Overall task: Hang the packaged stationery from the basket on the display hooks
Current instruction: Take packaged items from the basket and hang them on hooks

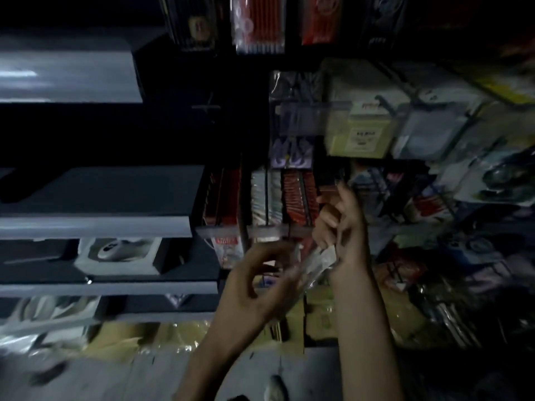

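The scene is dim and blurred. Both hands meet in front of a display rack of hanging packets. My right hand (341,221) is raised with its fingers curled around the top of a clear stationery packet (315,266). My left hand (257,279) pinches the packet's lower end from the left. The packet slants between them, just below a row of hanging packs in red and white (269,198) behind a clear price strip (260,231). No basket shows in this view.
Grey shelves (95,224) jut out on the left, one holding a white boxed item (118,254). A yellow pack (362,131) and wire hooks with more goods fill the right. Yellowish wrapped bundles (179,337) lie low, by the floor.
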